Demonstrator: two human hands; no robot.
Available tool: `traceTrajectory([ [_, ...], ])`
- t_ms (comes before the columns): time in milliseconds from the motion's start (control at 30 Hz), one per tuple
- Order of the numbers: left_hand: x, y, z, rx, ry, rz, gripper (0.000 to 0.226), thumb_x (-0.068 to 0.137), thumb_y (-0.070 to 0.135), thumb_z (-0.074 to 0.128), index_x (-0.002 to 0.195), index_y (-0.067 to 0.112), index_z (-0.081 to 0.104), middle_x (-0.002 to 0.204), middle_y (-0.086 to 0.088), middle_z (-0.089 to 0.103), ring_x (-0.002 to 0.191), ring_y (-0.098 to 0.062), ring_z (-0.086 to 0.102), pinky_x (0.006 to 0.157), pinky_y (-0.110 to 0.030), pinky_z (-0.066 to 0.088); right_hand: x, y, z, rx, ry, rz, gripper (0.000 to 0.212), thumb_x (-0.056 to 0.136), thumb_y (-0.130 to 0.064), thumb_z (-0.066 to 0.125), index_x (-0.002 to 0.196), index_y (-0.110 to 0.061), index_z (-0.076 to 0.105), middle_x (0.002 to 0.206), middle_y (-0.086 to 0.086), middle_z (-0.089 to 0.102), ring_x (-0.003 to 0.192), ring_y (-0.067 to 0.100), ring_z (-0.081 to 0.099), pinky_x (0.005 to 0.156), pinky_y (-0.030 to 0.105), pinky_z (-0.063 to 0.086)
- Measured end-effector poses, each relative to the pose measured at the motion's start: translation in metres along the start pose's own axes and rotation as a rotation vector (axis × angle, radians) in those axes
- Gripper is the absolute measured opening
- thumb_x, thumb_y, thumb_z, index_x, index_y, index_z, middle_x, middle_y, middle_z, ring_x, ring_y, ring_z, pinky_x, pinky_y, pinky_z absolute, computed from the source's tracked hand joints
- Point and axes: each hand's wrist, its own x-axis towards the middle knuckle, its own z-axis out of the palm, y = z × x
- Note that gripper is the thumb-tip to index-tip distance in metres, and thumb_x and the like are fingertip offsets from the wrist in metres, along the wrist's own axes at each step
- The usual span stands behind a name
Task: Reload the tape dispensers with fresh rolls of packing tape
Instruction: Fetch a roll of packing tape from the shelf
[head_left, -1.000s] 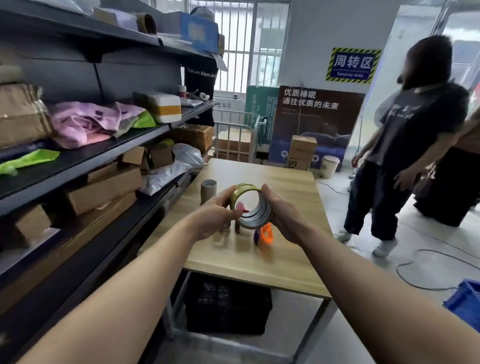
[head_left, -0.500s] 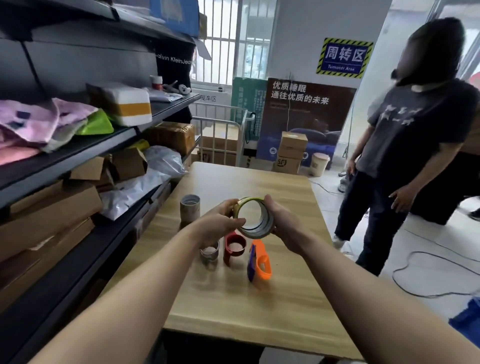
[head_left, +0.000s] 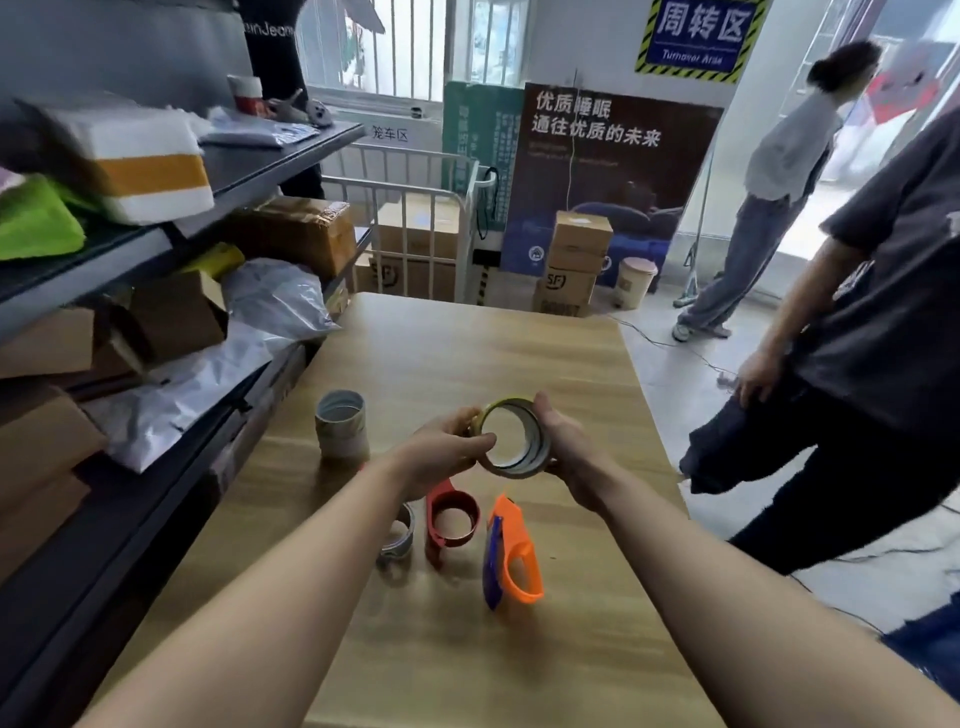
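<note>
Yellow-rimmed tape roll (head_left: 514, 439) gripped between my left hand (head_left: 441, 449) and right hand (head_left: 569, 452), over the wooden table (head_left: 467, 353), well inside its edges.

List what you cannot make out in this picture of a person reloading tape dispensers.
1. Head view: the tape roll, its loose end covered where the left hand and right hand grip it.
2. Head view: the grey ring by the red dispenser, half hidden under the left forearm.
3. Head view: the orange dispenser, its blade seen edge-on and too small.
4. Head view: the person in the dark shirt, cut off by the right edge.
</note>
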Motion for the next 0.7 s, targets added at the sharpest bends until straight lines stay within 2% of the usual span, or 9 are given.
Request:
traceTrajectory([
  [100,0.032,-0.004,-0.001,-0.032,0.018,-0.035,0.039,0.093,0.006,0.055,0.129,0.017,0.047,0.099,-0.004,0.053,0.095,-0.014,0.052,0.088,-0.025,0.044,0.032,0.002,-0.009,-0.018,0.014,0.033,0.045,0.100,-0.053,0.031,0.112,-0.022,0.062,0.104,0.003,0.062,0.084,0.016,0.058,0.073,0.030,0.048],
  [233,0.071,-0.010,-0.005,-0.042,0.033,-0.077,0.036,0.094,0.009,0.054,0.128,0.019,0.048,0.109,-0.005,0.054,0.099,-0.013,0.053,0.095,-0.029,0.043,0.074,0.008,-0.016,-0.005,-0.005,0.082,0.050,0.101,-0.050,0.031,0.120,-0.016,0.063,0.105,0.006,0.062,0.085,0.018,0.055,0.074,0.032,0.046],
  [367,0.103,-0.019,-0.013,-0.039,0.044,-0.120,0.028,0.094,0.011,0.055,0.122,0.016,0.050,0.110,-0.006,0.053,0.095,-0.011,0.055,0.090,-0.025,0.046,0.110,0.017,-0.019,0.040,-0.027,0.122,0.033,0.099,-0.040,0.034,0.097,-0.025,0.063,0.085,-0.001,0.057,0.075,0.014,0.049,0.072,0.033,0.042],
  [467,0.124,-0.024,-0.020,-0.030,0.040,-0.167,0.024,0.095,0.014,0.054,0.119,0.018,0.051,0.112,-0.004,0.053,0.095,-0.010,0.055,0.088,-0.024,0.046,0.131,0.027,-0.019,0.062,-0.028,0.153,0.029,0.098,-0.038,0.036,0.092,-0.028,0.063,0.085,-0.002,0.058,0.076,0.013,0.049,0.072,0.032,0.042],
  [600,0.151,-0.035,-0.028,-0.014,0.033,-0.234,0.011,0.096,0.018,0.053,0.105,0.022,0.058,0.106,-0.002,0.054,0.092,-0.008,0.054,0.079,-0.018,0.050,0.158,0.047,-0.016,0.054,-0.029,0.210,0.044,0.101,-0.045,0.029,0.113,-0.020,0.064,0.106,0.002,0.063,0.088,0.016,0.054,0.078,0.033,0.045],
  [700,0.171,-0.048,-0.035,0.028,0.032,-0.296,0.018,0.098,0.022,0.050,0.111,0.014,0.059,0.099,-0.004,0.052,0.086,-0.009,0.053,0.077,-0.020,0.050,0.174,0.060,-0.011,0.052,-0.002,0.275,0.048,0.101,-0.049,0.028,0.121,-0.019,0.060,0.111,0.004,0.062,0.089,0.017,0.054,0.073,0.032,0.045],
])
